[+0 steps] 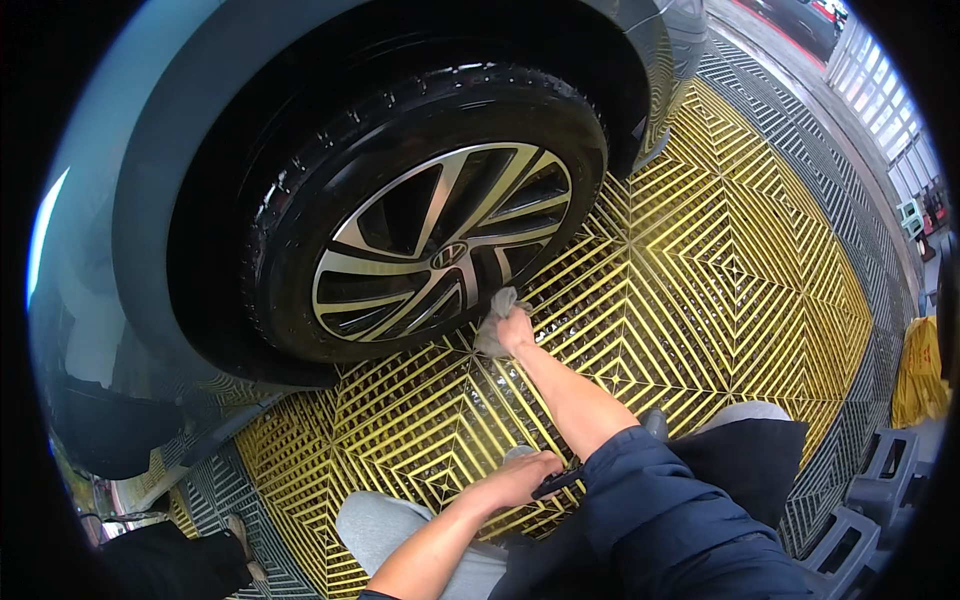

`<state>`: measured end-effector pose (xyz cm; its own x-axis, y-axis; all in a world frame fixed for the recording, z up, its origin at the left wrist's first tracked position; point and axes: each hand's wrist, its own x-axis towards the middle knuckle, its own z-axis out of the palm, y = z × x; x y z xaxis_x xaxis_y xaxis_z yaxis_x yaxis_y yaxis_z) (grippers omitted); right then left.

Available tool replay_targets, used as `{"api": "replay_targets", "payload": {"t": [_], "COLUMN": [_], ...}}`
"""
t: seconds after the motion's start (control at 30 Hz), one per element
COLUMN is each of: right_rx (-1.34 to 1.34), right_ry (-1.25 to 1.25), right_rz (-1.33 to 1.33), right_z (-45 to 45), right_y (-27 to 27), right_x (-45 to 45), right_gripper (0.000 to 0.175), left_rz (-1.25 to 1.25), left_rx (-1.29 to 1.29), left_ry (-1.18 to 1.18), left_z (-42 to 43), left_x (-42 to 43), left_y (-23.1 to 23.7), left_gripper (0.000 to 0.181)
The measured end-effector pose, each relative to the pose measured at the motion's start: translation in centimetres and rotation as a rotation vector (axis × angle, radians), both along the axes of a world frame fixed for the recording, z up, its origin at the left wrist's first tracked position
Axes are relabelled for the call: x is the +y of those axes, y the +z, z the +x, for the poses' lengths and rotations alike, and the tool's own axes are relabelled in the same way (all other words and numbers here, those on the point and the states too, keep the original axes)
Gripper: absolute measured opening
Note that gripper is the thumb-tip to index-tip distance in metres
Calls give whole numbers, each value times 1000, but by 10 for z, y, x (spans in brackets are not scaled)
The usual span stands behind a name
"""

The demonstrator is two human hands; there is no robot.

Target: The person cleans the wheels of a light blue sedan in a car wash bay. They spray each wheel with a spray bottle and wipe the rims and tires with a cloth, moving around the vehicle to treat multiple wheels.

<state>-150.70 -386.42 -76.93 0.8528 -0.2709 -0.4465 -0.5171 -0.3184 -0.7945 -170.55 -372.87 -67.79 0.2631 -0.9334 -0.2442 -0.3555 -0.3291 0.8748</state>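
Observation:
Before me stands a car wheel, its two-tone alloy rim (450,195) bearing a Volkswagen badge (449,256) and ringed by a wet black tyre (300,285). My right hand (516,328) grips a bunched grey cloth (496,330) beside the lower edge of the tyre; whether the cloth touches it I cannot tell. Closer to my body, my left hand (517,480) is closed around a dark object (556,484), perhaps a handle, partly hidden by my right sleeve. My knees, in grey trousers, are bent on either side.
Yellow plastic grid floor tiles (720,270) lie below, bordered by dark tiles (810,127). The car's fender (150,187) arches over the wheel. Grey plastic stools (840,544) and a yellow bag (919,371) are at right. Another person's shoe (238,534) shows at lower left.

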Motion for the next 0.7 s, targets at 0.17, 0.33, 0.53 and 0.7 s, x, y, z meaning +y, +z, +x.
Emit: {"api": "replay_targets", "payload": {"t": [0.17, 0.33, 0.53, 0.7], "right_rx": [-127, -470, -169, -171], "right_ry": [-364, -263, -551, -409], "right_rz": [180, 228, 354, 226], "right_z": [20, -3, -8, 31], "right_y": [62, 75, 15, 20], "right_x": [13, -12, -24, -34], "right_gripper": [33, 29, 46, 46], "left_rz": [2, 218, 88, 23], "left_rx": [1, -1, -1, 32], "left_ry": [18, -130, -44, -4], "left_z": [0, 9, 7, 3], "left_x": [-4, -18, -13, -7], "left_y": [-1, 6, 6, -2], "left_gripper": [23, 32, 22, 18]}}
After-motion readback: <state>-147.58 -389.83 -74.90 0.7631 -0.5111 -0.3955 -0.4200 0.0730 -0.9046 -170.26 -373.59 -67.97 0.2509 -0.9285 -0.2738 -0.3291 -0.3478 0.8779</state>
